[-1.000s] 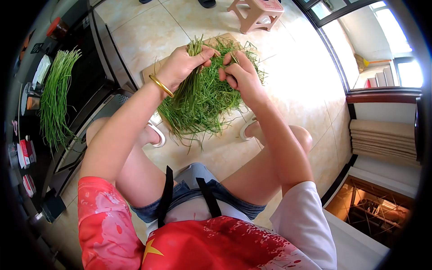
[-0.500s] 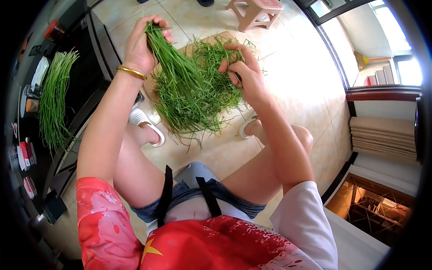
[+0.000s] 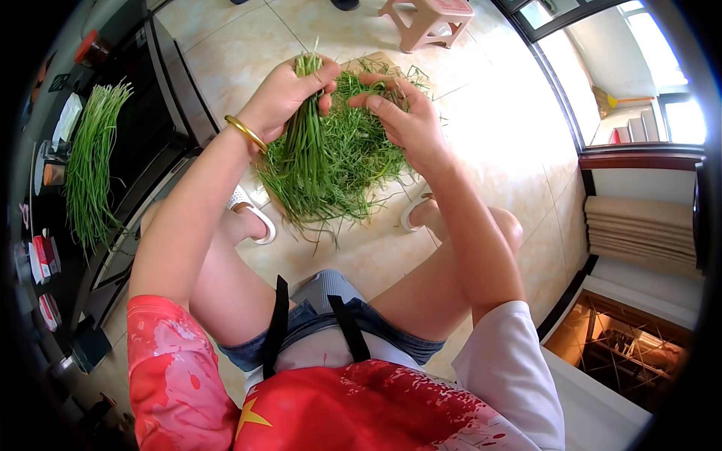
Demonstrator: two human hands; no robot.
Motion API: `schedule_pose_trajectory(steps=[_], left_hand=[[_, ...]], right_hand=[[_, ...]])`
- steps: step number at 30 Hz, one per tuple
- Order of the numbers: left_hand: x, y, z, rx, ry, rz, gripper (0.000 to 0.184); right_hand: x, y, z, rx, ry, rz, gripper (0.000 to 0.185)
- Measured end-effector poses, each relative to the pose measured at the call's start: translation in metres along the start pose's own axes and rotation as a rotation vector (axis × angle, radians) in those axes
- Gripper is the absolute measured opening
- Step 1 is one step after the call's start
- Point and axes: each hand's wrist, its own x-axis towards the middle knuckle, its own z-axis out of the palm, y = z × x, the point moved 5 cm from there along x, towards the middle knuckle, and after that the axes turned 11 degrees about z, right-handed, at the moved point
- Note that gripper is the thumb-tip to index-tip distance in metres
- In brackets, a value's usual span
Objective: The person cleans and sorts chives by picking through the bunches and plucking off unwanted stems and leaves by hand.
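My left hand [image 3: 297, 90], with a gold bangle at its wrist, is closed around a bunch of chives [image 3: 306, 150]. The pale stem ends stick up above the fist, and the green leaves hang down. To its right is my right hand [image 3: 406, 113], thumb and fingers apart, with nothing visible between them. It does not touch the bunch. Beneath both hands spreads a loose, tangled pile of chives [image 3: 361, 158]; a bit of brown board or cardboard [image 3: 376, 59] shows at its far edge.
A second chive bunch [image 3: 96, 161] lies on the dark cabinet [image 3: 143, 83] at left, among small boxes and a red-lidded jar [image 3: 92, 49]. A pink plastic stool [image 3: 425, 22] stands on the tiled floor [image 3: 511, 128] beyond the pile. My white shoes [image 3: 259, 225] flank the pile.
My left hand has moved right and nearer my right hand, and its bunch now hangs more upright with stem ends showing. My right hand's fingers have opened, away from the strands.
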Motion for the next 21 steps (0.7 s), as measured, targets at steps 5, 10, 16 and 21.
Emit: schedule_pose_trajectory(steps=[5,10,16,21], left_hand=[[-0.002,-0.001,0.016,0.023,-0.067,0.023,0.022],[-0.001,-0.002,0.021,0.104,-0.075,0.067,0.023],[0.0,-0.004,0.028,0.228,-0.138,0.212,0.029],[0.002,0.0,0.029,0.277,-0.124,0.28,0.027]], right_hand=[[0.005,0.008,-0.001,0.188,0.001,0.072,0.027],[0.008,0.014,0.004,0.324,-0.075,0.164,0.022],[0.012,0.026,0.005,0.625,-0.109,0.276,0.014],[0.013,0.028,0.007,0.652,-0.158,0.3,0.019]])
